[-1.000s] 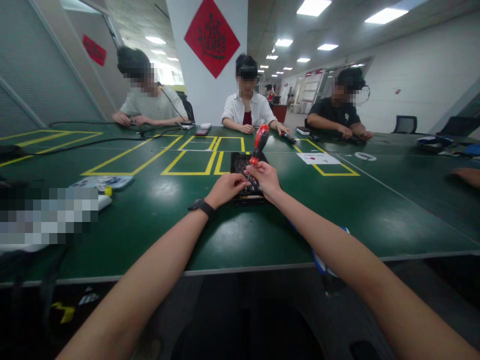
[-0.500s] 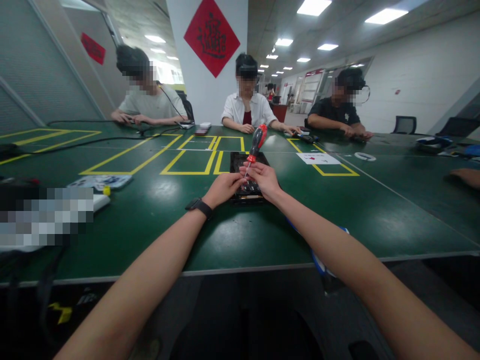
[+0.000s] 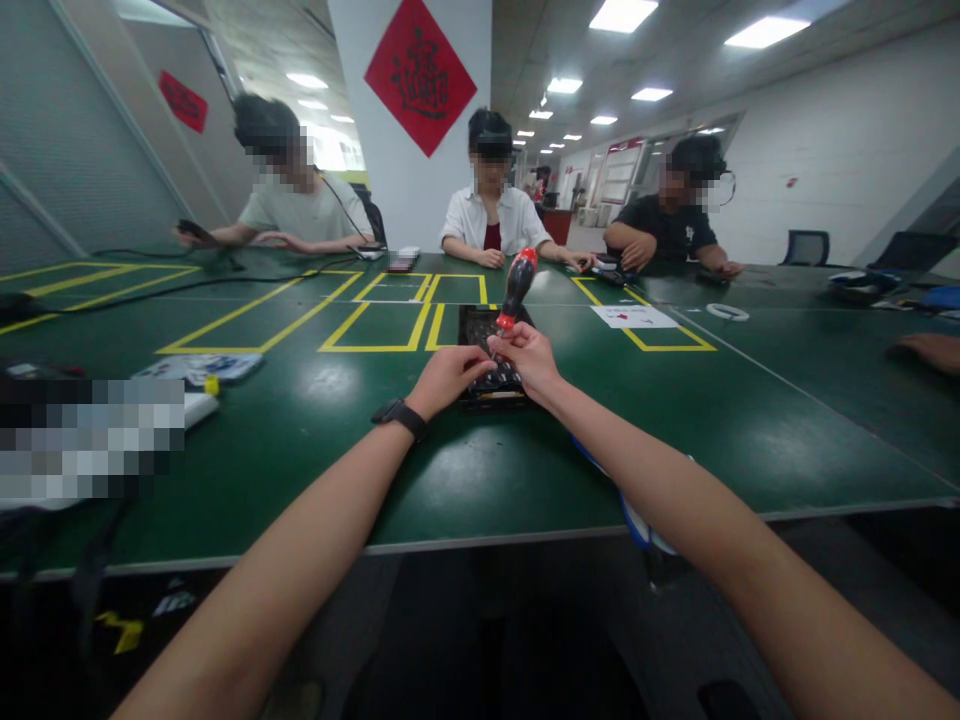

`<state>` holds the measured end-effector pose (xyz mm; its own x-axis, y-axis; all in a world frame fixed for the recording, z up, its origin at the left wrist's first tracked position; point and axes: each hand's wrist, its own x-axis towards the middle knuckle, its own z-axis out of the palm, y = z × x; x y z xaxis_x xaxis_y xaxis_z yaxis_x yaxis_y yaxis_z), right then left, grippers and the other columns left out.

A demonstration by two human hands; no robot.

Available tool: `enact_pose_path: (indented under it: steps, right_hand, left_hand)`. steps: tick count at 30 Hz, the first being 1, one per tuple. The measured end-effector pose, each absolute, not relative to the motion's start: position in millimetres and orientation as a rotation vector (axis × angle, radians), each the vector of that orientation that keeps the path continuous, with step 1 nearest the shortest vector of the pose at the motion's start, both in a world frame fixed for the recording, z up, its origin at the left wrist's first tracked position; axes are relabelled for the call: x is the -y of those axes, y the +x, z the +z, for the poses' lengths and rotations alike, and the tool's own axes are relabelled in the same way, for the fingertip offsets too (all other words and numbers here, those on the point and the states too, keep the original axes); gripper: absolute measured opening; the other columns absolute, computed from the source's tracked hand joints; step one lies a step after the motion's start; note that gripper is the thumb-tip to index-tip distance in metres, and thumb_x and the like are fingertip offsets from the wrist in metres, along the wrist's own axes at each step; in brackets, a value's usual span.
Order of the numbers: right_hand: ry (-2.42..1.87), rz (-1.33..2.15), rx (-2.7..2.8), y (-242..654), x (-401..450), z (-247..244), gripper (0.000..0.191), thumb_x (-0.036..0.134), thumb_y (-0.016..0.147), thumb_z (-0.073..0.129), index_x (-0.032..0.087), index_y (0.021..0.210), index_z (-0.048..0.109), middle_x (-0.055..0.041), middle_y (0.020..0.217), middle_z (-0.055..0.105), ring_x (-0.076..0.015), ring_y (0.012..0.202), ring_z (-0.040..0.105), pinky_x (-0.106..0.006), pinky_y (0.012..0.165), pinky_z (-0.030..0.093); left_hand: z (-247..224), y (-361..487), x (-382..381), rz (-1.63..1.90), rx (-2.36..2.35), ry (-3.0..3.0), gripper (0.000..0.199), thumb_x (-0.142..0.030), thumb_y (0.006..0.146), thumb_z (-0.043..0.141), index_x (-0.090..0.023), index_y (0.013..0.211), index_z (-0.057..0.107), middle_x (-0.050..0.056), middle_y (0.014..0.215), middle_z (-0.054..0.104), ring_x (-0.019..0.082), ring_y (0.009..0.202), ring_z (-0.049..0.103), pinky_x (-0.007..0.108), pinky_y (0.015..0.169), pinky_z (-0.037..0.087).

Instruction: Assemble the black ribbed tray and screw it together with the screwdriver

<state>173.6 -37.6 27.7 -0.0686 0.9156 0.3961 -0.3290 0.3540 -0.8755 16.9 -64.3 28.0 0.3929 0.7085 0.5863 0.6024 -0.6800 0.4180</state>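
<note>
My right hand (image 3: 531,358) is closed around the lower end of a screwdriver (image 3: 515,287), pinching it by the shaft. Its red and black handle points up and leans slightly right. Beside the shaft, my left hand (image 3: 451,375) has thumb and fingertips drawn together near the lower end. Whatever these fingertips hold is too small to make out. Under both hands lies an open black case (image 3: 477,324) with small pieces in it, partly covered by my fingers. A black watch (image 3: 400,415) is on my left wrist.
Yellow tape rectangles mark the green table (image 3: 315,480). A paper sheet (image 3: 636,317) and a white ring (image 3: 727,312) lie to the right, a flat patterned packet (image 3: 199,366) to the left. Several people sit across; another person's hand (image 3: 930,352) rests at the right edge.
My left fingertips have drawn slightly away from the screwdriver's shaft. My right hand still grips it, the handle a little more upright. Across the table, the person at left has lifted a dark object.
</note>
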Motion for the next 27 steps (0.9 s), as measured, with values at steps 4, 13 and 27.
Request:
enact_pose_path:
  steps: [4,13,27]
  right_hand:
    - [-0.622,1.151,1.240,173.4,40.4,29.1,0.038,0.035,0.054,0.080,0.017,0.071,0.052,0.0042,0.065,0.062,-0.0083,0.058,0.059,-0.022,0.057,0.048]
    - [-0.593,1.202,1.320,173.3,42.4,30.7,0.033,0.042,0.071,0.069,0.017,0.093,0.065,-0.0044,0.084,0.070,-0.0123,0.072,0.066,-0.025,0.064,0.055]
    - [-0.644,1.232,1.223,173.5,41.3,29.0,0.035,0.034,0.052,0.081,0.015,0.074,0.060,0.0006,0.068,0.067,-0.0102,0.058,0.063,-0.024,0.059,0.053]
  left_hand:
    - [26.2,19.1,63.0,1.166,-1.185,2.486,0.032,-0.045,0.081,0.059,-0.014,0.077,0.067,0.002,0.064,0.062,0.011,0.056,0.048,0.023,0.056,0.034]
    - [27.0,17.0,62.6,1.153,-1.151,2.507,0.030,-0.034,0.088,0.047,-0.013,0.079,0.067,0.003,0.067,0.062,0.013,0.060,0.051,0.024,0.058,0.036]
    - [22.6,17.2,61.2,1.185,-1.182,2.428,0.032,-0.045,0.082,0.056,-0.014,0.079,0.064,-0.001,0.063,0.057,0.010,0.056,0.046,0.022,0.056,0.033]
